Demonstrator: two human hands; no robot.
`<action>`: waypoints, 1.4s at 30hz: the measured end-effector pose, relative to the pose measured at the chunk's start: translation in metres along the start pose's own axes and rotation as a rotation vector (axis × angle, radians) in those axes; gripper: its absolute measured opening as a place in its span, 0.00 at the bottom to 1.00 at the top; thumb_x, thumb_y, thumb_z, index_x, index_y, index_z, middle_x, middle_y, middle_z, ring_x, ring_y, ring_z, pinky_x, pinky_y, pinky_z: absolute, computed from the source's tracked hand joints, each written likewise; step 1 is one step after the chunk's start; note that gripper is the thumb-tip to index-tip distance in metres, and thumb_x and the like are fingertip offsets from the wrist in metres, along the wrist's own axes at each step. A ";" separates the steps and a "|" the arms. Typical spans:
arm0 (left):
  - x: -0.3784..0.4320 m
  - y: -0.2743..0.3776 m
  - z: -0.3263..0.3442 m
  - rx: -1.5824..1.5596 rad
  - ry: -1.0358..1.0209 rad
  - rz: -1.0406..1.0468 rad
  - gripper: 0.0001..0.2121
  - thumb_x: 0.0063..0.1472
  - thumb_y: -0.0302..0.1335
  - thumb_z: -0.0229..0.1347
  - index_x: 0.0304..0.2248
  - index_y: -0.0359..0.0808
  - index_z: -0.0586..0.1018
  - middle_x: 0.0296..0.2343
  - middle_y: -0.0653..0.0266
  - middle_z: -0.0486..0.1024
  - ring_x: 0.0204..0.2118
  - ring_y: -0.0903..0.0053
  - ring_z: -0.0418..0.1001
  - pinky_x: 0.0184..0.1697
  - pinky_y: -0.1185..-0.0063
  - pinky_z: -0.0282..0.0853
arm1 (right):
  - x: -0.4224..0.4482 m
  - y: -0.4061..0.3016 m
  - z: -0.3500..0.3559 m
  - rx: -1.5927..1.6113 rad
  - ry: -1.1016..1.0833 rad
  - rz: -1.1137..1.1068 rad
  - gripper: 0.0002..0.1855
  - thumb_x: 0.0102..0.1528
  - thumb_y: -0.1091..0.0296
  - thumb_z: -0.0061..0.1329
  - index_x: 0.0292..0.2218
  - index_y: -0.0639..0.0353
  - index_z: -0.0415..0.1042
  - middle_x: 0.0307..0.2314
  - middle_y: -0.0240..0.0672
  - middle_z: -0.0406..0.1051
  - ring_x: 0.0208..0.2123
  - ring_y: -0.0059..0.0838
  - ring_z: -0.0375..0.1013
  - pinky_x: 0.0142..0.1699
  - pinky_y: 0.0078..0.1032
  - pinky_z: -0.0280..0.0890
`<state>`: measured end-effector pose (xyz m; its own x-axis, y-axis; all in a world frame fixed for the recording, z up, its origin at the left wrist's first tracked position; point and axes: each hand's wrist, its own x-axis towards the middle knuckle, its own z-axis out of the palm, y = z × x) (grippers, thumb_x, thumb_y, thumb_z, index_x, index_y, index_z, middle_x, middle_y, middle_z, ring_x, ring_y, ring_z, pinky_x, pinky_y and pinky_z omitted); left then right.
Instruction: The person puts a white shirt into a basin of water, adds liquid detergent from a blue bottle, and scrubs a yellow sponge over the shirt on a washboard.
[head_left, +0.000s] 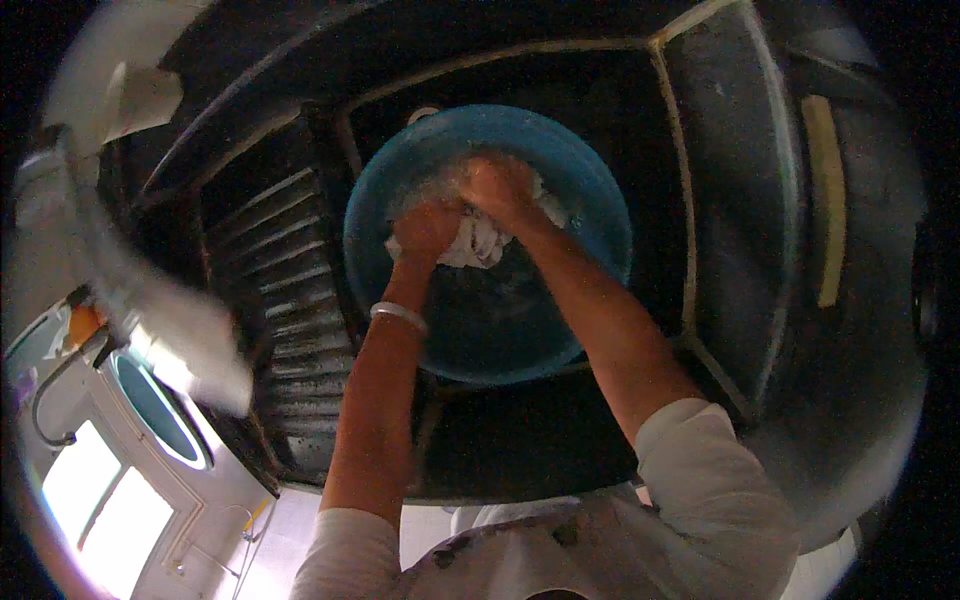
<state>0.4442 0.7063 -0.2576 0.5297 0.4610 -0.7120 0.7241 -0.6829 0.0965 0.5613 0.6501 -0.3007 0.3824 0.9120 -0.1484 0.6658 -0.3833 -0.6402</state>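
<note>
A round blue basin stands in a dark sink with light edging. Inside it lies a bunched white cloth, wet, with what looks like suds and water round it. My left hand, with a pale bracelet on that forearm, is closed on the cloth's left part. My right hand grips the cloth a little farther off and to the right, its fingers blurred and partly hidden. The two hands are close together above the cloth.
A ribbed dark washboard surface adjoins the basin on the left. The raised sink edge runs along the right, with a yellowish strip beyond it. At lower left are a bright window and an oval blue-green basin or mirror.
</note>
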 end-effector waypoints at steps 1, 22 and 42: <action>-0.010 -0.011 0.006 -0.330 0.189 -0.129 0.20 0.54 0.42 0.46 0.38 0.33 0.68 0.29 0.50 0.71 0.35 0.54 0.68 0.40 0.65 0.61 | 0.006 -0.029 -0.025 0.343 -0.336 0.274 0.19 0.48 0.50 0.44 0.31 0.57 0.73 0.37 0.40 0.68 0.36 0.40 0.68 0.41 0.32 0.62; -0.018 0.031 0.082 0.076 0.805 -0.150 0.21 0.52 0.42 0.46 0.43 0.40 0.67 0.46 0.51 0.55 0.46 0.55 0.55 0.42 0.58 0.55 | -0.073 0.014 0.014 -0.224 0.347 -0.162 0.20 0.46 0.53 0.46 0.41 0.46 0.68 0.47 0.41 0.55 0.50 0.46 0.50 0.48 0.55 0.43; -0.055 0.022 -0.001 -0.866 0.720 -0.058 0.21 0.58 0.44 0.37 0.37 0.35 0.71 0.34 0.52 0.68 0.38 0.58 0.60 0.47 0.68 0.48 | -0.029 -0.018 -0.069 0.753 -0.072 0.207 0.14 0.44 0.58 0.49 0.28 0.60 0.70 0.28 0.38 0.70 0.31 0.33 0.69 0.35 0.23 0.62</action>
<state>0.4314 0.6662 -0.2157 0.4136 0.8901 -0.1917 0.6703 -0.1551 0.7257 0.5827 0.6203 -0.2327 0.3918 0.8498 -0.3527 -0.0382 -0.3680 -0.9291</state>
